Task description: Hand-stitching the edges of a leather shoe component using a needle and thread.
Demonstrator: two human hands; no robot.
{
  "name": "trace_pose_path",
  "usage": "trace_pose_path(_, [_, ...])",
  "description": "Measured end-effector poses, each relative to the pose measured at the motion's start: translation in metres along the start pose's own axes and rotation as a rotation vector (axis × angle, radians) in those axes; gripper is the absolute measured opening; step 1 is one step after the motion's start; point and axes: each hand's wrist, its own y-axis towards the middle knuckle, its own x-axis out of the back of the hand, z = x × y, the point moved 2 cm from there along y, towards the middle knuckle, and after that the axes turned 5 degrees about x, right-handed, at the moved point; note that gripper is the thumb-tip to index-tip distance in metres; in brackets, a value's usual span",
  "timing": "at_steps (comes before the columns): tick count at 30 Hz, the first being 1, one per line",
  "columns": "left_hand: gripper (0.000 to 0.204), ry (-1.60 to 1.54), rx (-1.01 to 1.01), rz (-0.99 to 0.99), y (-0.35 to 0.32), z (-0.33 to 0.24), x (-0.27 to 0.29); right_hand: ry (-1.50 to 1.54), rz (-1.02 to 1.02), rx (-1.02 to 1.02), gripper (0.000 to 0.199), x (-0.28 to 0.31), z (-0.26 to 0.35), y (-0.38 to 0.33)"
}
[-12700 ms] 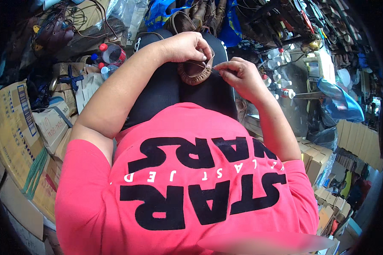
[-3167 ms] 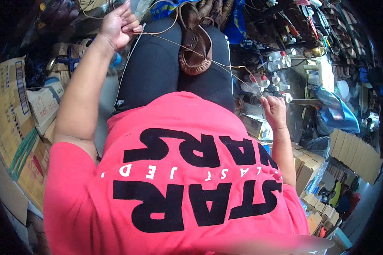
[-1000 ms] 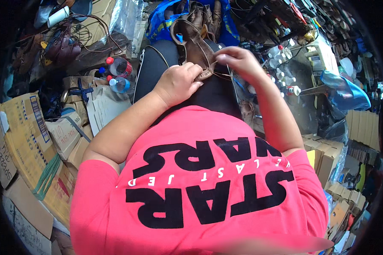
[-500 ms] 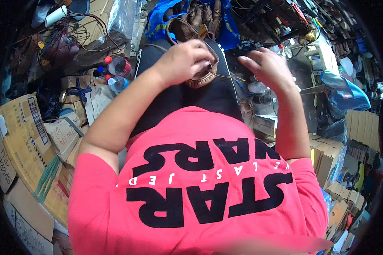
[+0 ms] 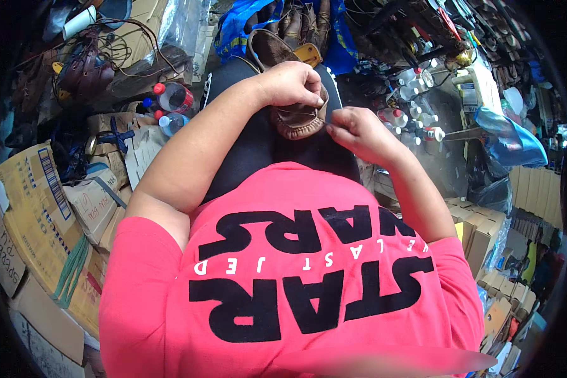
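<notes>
Half a second ago your hands were apart, the right one lifted off to the side of your lap. Now your left hand [image 5: 294,83] has settled on top of the shoe [image 5: 298,120], fingers curled down over its upper edge and clamping it. Your right hand [image 5: 358,132] has dropped back in beside the shoe's right side, thumb and forefinger pinched narrow as if on a thread or needle; what sits between them is too small to tell. Judging by that, a pull of the thread looks finished and the next stitch is being set up.

The shoe lies on your lap, on the dark trousers, between both hands. It is brown leather, moccasin-like, with a puckered, gathered seam running round the toe toward you. Your left hand hides most of the opening.

To the left of your lap, flattened cardboard boxes [image 5: 38,208] lie on the floor, with red-capped bottles [image 5: 170,104] above them. Beyond your knees, more brown shoes [image 5: 296,28] rest on a blue bag. To the right stands a cluster of small white bottles [image 5: 416,104].
</notes>
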Motion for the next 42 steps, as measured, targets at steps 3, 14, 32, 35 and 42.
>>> trace_pose_path(3, [0.02,0.045,0.076,0.006,0.002,0.003,-0.001,0.081,-0.065,0.1,0.029,0.004,0.001,-0.017])
trace_pose_path(14, [0.015,-0.244,0.001,0.189,-0.003,0.002,0.01,-0.09,-0.145,-0.023,0.018,0.015,0.008,0.002])
trace_pose_path(32, [0.015,-0.197,-0.011,0.145,-0.003,0.004,0.007,-0.031,-0.159,-0.019,0.021,0.004,-0.001,0.014])
trace_pose_path(35, [0.015,-0.2,-0.021,0.13,-0.003,0.004,0.006,-0.191,-0.147,0.029,0.019,0.004,0.005,0.017])
trace_pose_path(42, [0.015,-0.178,-0.049,0.101,-0.003,0.006,0.005,-0.113,-0.16,-0.001,0.016,0.0,0.004,0.018])
